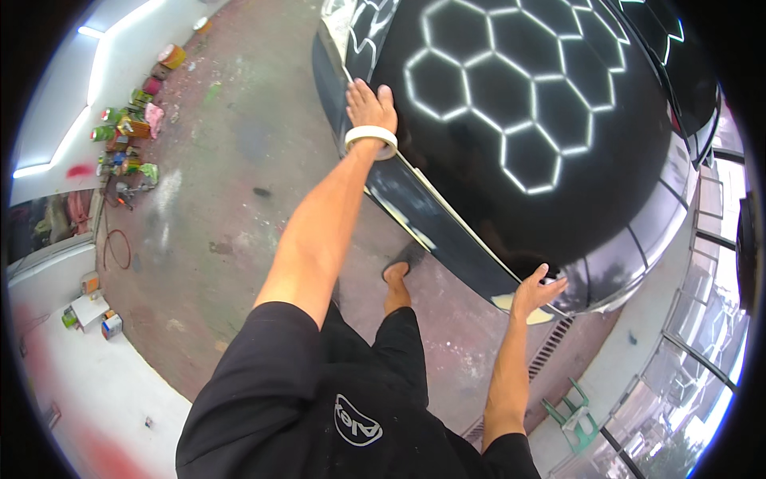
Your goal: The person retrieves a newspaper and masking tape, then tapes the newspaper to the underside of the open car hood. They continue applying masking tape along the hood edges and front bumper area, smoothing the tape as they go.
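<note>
A glossy black car body panel (495,231), with hexagonal lights mirrored in it, curves in front of me. Along its near edge runs a dull dark bumper (431,227) with pale sanded-looking patches and a thin light-coloured strip at the seam. My left hand (372,108) lies flat at the upper left end of that seam, fingers stretched out. A roll of cream masking tape (371,141) is worn round my left wrist. Farther right, my right hand (536,294) rests at the corner of the bumper and panel, its fingers spread. Neither hand grips anything.
Paint cans (128,124) line the wall at the left. A thin red hose (118,249) lies on the stained floor (223,231). A small white table (89,307) holds more cans. At the lower right are a green plastic chair (572,415) and a floor drain grate (550,349).
</note>
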A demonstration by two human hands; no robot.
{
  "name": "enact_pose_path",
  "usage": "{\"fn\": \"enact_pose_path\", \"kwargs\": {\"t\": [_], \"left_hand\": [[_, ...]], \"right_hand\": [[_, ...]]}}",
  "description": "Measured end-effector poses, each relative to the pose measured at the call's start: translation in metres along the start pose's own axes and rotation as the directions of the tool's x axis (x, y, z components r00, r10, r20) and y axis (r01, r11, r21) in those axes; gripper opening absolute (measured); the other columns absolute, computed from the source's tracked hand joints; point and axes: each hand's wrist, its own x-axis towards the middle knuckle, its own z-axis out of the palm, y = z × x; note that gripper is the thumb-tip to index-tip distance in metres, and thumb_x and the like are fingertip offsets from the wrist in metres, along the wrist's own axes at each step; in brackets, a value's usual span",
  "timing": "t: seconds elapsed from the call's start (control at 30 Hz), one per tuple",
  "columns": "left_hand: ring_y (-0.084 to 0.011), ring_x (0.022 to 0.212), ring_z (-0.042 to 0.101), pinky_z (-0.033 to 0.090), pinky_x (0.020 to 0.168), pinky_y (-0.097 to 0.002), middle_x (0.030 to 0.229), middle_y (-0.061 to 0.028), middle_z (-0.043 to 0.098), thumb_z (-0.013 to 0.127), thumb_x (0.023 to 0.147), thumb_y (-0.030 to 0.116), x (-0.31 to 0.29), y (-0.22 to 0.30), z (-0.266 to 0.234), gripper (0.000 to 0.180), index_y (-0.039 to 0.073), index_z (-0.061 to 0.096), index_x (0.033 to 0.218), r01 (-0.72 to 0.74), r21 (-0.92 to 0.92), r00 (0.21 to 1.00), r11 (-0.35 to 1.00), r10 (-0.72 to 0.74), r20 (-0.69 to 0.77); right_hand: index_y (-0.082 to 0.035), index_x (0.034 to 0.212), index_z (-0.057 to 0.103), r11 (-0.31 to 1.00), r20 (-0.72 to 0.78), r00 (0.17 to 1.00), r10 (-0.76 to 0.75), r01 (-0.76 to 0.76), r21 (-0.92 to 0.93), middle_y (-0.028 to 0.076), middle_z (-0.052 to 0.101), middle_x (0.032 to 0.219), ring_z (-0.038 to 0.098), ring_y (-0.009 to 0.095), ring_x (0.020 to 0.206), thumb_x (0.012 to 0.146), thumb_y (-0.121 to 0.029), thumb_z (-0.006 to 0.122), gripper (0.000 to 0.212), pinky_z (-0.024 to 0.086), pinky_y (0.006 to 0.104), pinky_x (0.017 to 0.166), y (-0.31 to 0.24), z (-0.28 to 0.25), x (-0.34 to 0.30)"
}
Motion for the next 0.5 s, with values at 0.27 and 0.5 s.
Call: {"fn": "enact_pose_path", "kwargs": {"t": [0.27,0.5], "left_hand": [[-0.0423,0.164,0.027,0.019,0.133,-0.0567,0.173,-0.0279,0.033,0.034,0.115,0.051,0.006,0.014,0.016,0.075,-0.005,0.033,0.166,0.066,0.074,0.964,0.995,-0.045,-0.263],[-0.0447,0.163,0.026,0.019,0.133,-0.0576,0.174,-0.0311,0.029,0.032,0.115,0.051,0.004,0.014,0.017,0.075,-0.003,0.03,0.168,-0.076,0.099,0.972,0.992,0.095,-0.214]], "right_hand": [[0.01,0.164,0.034,0.977,0.016,0.978,-0.209,0.21,-0.025,0.035,0.028,0.173,0.022,0.048,0.164,0.111,-0.045,0.056,0.08,0.017,0.0596,0.133,-0.033,0.023,-0.02],[-0.001,0.171,0.027,0.956,-0.017,0.962,-0.273,0.269,-0.121,0.026,0.021,0.179,0.014,0.046,0.167,0.11,-0.046,0.051,0.08,0.007,0.0694,0.13,-0.13,0.076,-0.018]]}}
